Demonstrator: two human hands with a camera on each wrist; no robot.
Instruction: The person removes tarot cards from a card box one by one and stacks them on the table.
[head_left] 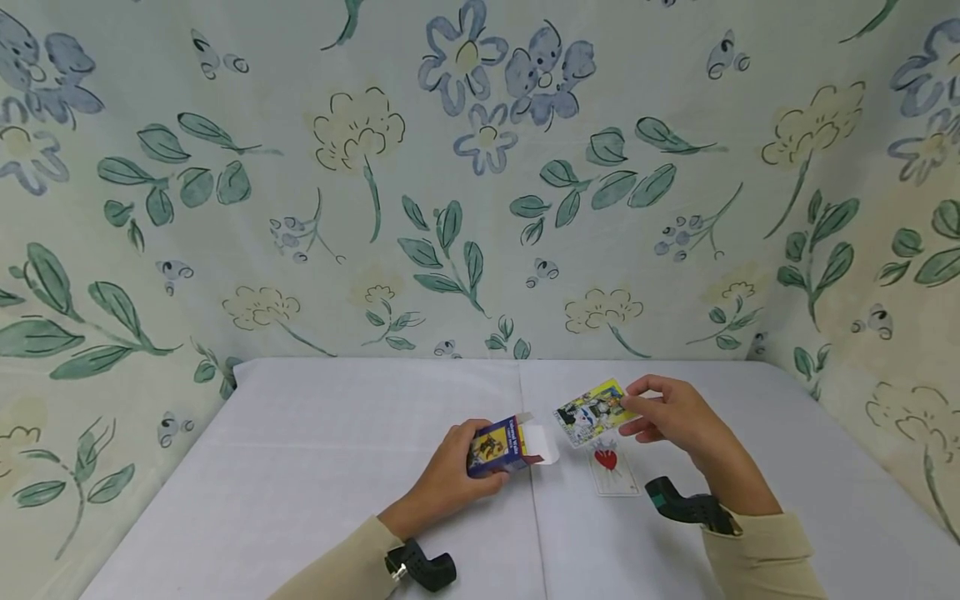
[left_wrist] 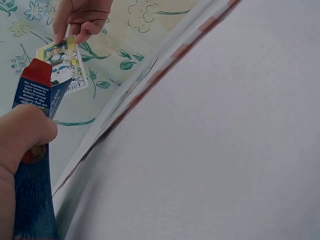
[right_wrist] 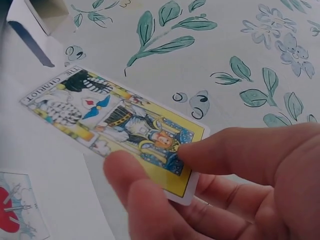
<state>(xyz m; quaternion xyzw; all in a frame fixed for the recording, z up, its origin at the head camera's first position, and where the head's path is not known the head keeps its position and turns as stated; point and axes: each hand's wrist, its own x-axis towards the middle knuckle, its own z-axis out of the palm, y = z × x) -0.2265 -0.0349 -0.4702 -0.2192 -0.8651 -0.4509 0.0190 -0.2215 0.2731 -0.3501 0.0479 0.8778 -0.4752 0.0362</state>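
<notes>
My left hand [head_left: 442, 483] grips a blue tarot card box [head_left: 495, 447], its thumb along one side. The box's end flap is open and faces right. Just right of that opening, my right hand [head_left: 675, 421] pinches a yellow-edged tarot card [head_left: 591, 414] at one end. "THE CHARIOT" is lettered on this card [right_wrist: 125, 120] in the right wrist view. Below it on the table lies another card [head_left: 617, 477], face up, with a red heart pierced by swords. In the left wrist view, the box [left_wrist: 32, 185] hides part of the held card. The inside of the box is hard to make out.
A white cloth [head_left: 337, 425] covers the table, with a crease running from front to back. Behind and at both sides hangs a floral curtain [head_left: 480, 250]. Dark wrist cameras [head_left: 423, 567] are strapped to both forearms.
</notes>
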